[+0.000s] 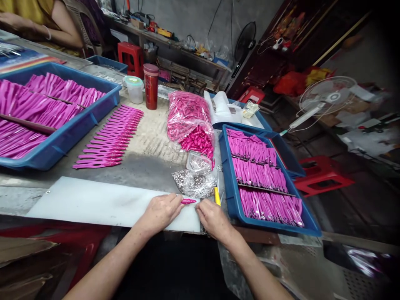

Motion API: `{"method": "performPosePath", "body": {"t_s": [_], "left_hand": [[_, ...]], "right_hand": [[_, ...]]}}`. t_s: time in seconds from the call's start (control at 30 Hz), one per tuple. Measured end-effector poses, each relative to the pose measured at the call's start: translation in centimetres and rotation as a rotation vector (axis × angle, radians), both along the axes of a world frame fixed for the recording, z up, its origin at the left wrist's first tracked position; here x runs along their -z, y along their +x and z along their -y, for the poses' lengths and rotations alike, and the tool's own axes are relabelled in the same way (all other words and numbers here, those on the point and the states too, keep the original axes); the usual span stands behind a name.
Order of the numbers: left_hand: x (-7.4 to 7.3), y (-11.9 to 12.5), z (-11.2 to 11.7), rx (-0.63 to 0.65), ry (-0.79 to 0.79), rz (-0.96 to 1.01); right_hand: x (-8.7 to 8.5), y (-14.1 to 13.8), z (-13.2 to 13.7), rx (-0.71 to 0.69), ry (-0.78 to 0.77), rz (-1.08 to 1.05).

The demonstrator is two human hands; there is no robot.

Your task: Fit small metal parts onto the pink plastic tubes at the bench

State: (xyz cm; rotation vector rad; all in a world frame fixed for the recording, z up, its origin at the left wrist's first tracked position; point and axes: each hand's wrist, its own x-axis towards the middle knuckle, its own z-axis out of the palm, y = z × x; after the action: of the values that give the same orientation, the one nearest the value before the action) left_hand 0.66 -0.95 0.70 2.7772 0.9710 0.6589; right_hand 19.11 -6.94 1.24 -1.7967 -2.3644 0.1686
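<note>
My left hand (161, 211) is closed around a small glossy pink pointed piece (188, 201), whose tip sticks out to the right over the white board (103, 201). Just right of that tip, my right hand (212, 217) has its fingers pinched together at the board's right end; whatever lies between them is hidden. Beyond my hands sits a clear plastic bag of tiny metal parts (196, 181). A yellow-handled tool (217, 196) lies beside my right hand. Farther left, a slanting row of long pink pieces with pointed ends (109, 137) lies on the table.
Blue trays of pink handles stand at left (108, 98) and right (229, 166). A clear bag of glossy pink pieces (190, 116), a red tumbler (151, 87) and a lidded plastic tub (135, 91) stand farther back. Across the table sits another person (64, 25).
</note>
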Motion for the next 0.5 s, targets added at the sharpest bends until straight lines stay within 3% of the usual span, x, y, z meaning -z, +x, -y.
{"method": "performPosePath", "body": {"t_s": [0.1,0.2,0.37,0.5], "left_hand": [[0.1,0.0,0.0,0.008,0.012,0.002],[0.1,0.0,0.0,0.006,0.043,-0.005],[-0.2,0.1,0.2,0.022,0.097,-0.051],[-0.3,0.3,0.3,0.018,0.124,-0.082]], "right_hand": [[0.4,-0.2,0.1,-0.009,0.064,0.091],[-0.1,-0.1,-0.1,0.026,0.02,0.028],[-3.0,-0.1,-0.5,0.128,-0.106,-0.304],[-4.6,-0.9,-1.2,0.067,-0.165,-0.337]]}}
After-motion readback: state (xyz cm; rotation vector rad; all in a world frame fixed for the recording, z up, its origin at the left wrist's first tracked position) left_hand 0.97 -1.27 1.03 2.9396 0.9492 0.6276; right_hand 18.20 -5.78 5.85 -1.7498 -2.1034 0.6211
